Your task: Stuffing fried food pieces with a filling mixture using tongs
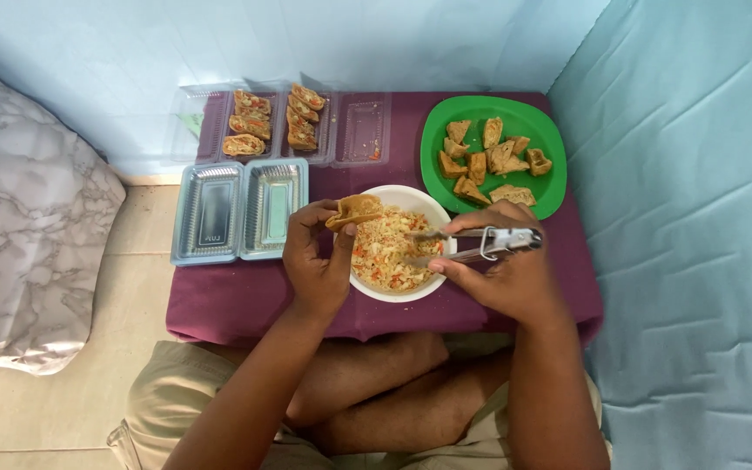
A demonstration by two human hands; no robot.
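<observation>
Tofu pocket (354,210), golden-brown and slit open, sits pinched between the thumb and fingers of the left hand (315,257), held over the left rim of the white bowl (411,198). That bowl holds a shredded filling (389,252) of pale strands with orange and green bits. Left of the bowl lie two clear plastic trays (241,211) side by side, both unfilled. Behind the bowl and to its left, another clear tray (278,124) carries two rows of stuffed pieces, with an open lid section beside them. The right hand (506,270), at the bowl's right rim, has its fingers closed around metal tongs (480,245) whose tips reach into the filling. Behind the bowl and to its right, a green plate (550,196) bears several fried tofu pieces (489,157). Everything rests on a low table under a maroon cloth (228,300), with the person's crossed legs tucked beneath its near edge.
</observation>
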